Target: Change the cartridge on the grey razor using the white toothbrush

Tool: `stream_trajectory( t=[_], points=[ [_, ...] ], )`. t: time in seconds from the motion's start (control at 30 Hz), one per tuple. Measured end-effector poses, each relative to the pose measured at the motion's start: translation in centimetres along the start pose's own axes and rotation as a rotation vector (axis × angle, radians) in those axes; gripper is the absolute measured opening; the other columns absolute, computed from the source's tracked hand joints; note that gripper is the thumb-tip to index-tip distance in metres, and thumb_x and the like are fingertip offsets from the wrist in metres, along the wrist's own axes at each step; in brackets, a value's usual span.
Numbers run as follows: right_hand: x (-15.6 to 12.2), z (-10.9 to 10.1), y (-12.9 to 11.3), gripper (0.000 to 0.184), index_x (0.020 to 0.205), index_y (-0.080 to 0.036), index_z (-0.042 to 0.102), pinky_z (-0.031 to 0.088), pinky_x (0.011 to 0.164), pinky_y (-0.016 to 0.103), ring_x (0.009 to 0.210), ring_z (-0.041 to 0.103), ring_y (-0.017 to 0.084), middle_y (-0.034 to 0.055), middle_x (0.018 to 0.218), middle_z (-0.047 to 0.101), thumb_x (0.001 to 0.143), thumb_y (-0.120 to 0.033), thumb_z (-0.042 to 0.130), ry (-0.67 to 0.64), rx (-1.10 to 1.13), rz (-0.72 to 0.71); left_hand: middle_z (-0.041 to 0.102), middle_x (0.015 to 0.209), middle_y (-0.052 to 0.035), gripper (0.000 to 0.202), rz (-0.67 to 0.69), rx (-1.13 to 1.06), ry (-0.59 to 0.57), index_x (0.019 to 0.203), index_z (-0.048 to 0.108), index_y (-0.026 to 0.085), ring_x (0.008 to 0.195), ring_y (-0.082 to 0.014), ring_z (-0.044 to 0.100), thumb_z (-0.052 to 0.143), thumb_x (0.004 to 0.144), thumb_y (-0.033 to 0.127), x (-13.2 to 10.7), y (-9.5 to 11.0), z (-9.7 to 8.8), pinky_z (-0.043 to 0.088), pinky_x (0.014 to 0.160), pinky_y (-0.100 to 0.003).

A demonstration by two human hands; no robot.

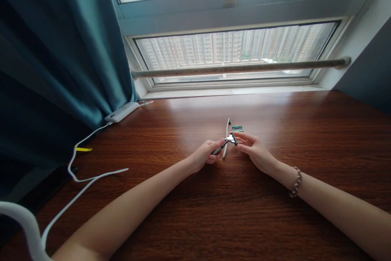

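A razor [226, 143] with a dark handle and a silvery neck is held over the table, its head tilted up to the right. My left hand [203, 155] is closed around the handle. At the other end, the thumb and fingers of my right hand [255, 151] pinch the razor's dark head from the right. Under and behind the razor lies a thin whitish toothbrush [228, 126], its middle partly hidden. Just beyond my right fingertips are small green and black pieces that look like razor cartridges [237, 128].
The brown wood-grain table [183, 220] reaches to the window sill. A white power strip [122, 113] sits at the back left by the blue curtain [91, 41], with white cables [71, 202] trailing forward. A yellow tag [84, 149] is at the left edge. A rail [238, 69] crosses the window.
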State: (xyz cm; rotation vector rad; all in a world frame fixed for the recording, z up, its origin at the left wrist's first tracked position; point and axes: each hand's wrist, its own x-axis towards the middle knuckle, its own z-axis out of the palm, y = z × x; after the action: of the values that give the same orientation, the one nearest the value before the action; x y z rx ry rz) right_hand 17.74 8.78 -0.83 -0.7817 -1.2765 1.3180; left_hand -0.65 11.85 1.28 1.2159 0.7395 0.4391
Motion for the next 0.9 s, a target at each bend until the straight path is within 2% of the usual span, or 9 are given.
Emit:
stream_trajectory(
  t=[0.3, 0.67, 0.77, 0.9],
  points=[
    [0.01, -0.12, -0.05, 0.040, 0.107, -0.024, 0.059, 0.036, 0.089, 0.036, 0.096, 0.054, 0.021, 0.0054, 0.100, 0.061, 0.068, -0.022, 0.068, -0.037, 0.061, 0.039, 0.026, 0.039, 0.0054, 0.047, 0.021, 0.027, 0.028, 0.055, 0.047, 0.011, 0.035, -0.0028, 0.011, 0.046, 0.076, 0.053, -0.09, 0.07, 0.12, 0.003, 0.037, -0.021],
    [0.03, -0.08, -0.26, 0.045, 0.107, -0.024, 0.059, 0.035, 0.091, 0.037, 0.099, 0.052, 0.022, 0.0054, 0.101, 0.061, 0.064, -0.022, 0.072, -0.047, 0.078, 0.046, 0.020, 0.037, 0.0059, 0.050, 0.040, 0.084, 0.059, 0.049, 0.045, 0.012, 0.035, -0.0026, 0.011, 0.046, 0.076, 0.053, -0.19, 0.07, 0.22, 0.004, 0.039, -0.023],
    [0.04, -0.07, -0.27, 0.046, 0.107, -0.025, 0.059, 0.036, 0.090, 0.038, 0.099, 0.052, 0.022, 0.0055, 0.105, 0.059, 0.063, -0.022, 0.072, -0.045, 0.078, 0.047, 0.023, 0.036, 0.0053, 0.049, 0.044, 0.088, 0.066, 0.048, 0.045, 0.012, 0.034, -0.0028, 0.012, 0.047, 0.075, 0.052, -0.23, 0.13, 0.32, 0.004, 0.040, -0.023],
    [0.10, -0.03, -0.20, 0.045, 0.106, -0.025, 0.060, 0.037, 0.088, 0.036, 0.098, 0.053, 0.021, 0.0049, 0.101, 0.061, 0.063, -0.020, 0.072, -0.052, 0.094, 0.046, 0.022, 0.036, 0.0053, 0.050, 0.047, 0.102, 0.077, 0.047, 0.043, 0.012, 0.034, -0.0033, 0.012, 0.047, 0.076, 0.053, -0.25, 0.07, 0.38, 0.004, 0.040, -0.024]
  ],
)
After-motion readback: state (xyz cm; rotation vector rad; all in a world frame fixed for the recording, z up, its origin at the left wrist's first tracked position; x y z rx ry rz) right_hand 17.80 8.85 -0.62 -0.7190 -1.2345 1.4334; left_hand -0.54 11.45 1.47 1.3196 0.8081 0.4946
